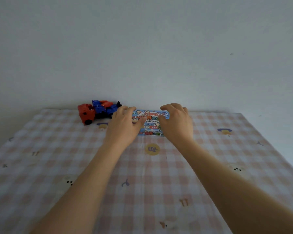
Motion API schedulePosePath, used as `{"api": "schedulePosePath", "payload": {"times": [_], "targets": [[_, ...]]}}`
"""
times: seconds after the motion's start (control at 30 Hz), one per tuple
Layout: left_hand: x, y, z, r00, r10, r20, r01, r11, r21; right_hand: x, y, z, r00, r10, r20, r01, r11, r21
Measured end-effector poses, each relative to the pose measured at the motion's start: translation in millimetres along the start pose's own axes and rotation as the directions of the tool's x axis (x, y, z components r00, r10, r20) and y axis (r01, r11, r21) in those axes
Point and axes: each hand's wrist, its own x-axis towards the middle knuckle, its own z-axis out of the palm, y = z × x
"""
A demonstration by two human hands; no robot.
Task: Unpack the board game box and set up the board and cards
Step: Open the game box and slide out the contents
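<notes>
A colourful board game box point(150, 121) with cartoon print lies flat near the far edge of the table, close to the wall. My left hand point(123, 125) covers its left end, fingers curled over the far left corner. My right hand point(176, 122) covers its right end, fingers bent over the far right corner. Both hands rest on the box; only its middle strip shows between them. The box is closed.
A red and blue toy truck point(98, 111) stands just left of the box, against the wall and close to my left hand. A pink checked cloth point(142, 174) covers the table. The plain wall point(142, 56) rises right behind the box.
</notes>
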Motion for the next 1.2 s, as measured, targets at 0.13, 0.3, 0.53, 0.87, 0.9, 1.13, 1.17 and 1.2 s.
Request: {"api": "schedulePosePath", "payload": {"times": [0.13,0.3,0.53,0.87,0.9,1.13,1.17,1.2], "targets": [[-20.8,-7.1,5.9,0.998,-0.042,0.052,0.043,0.999,-0.016,-23.7,4.6,1.0,0.999,0.034,0.033,-0.034,0.999,0.001],[-32.5,-15.5,17.5,0.993,-0.117,0.023,0.120,0.983,-0.137,-34.7,22.6,9.3,0.996,0.093,0.003,-0.093,0.995,0.045],[-23.5,-22.7,24.8,0.990,-0.130,0.062,0.141,0.965,-0.222,-38.1,36.5,25.1,0.995,0.091,0.032,-0.093,0.992,0.087],[-24.0,-10.7,15.2,0.965,-0.261,0.008,0.242,0.884,-0.400,-38.7,33.1,23.1,0.996,0.093,0.009,-0.091,0.947,0.306],[-24.1,-8.6,14.7,0.959,-0.284,0.002,0.254,0.853,-0.457,-39.1,32.8,20.9,0.993,0.111,-0.029,-0.094,0.935,0.342],[-26.5,1.8,7.2,0.909,-0.417,-0.010,0.269,0.607,-0.748,-38.3,35.5,13.3,0.941,0.323,-0.100,-0.186,0.741,0.645],[-26.7,1.9,5.4,0.901,-0.434,-0.006,0.273,0.577,-0.769,-37.3,35.1,12.3,0.933,0.347,-0.101,-0.190,0.707,0.681],[-27.5,1.9,5.0,0.896,-0.444,0.002,0.279,0.562,-0.779,-36.9,35.6,10.8,0.927,0.360,-0.106,-0.188,0.691,0.698]]}}
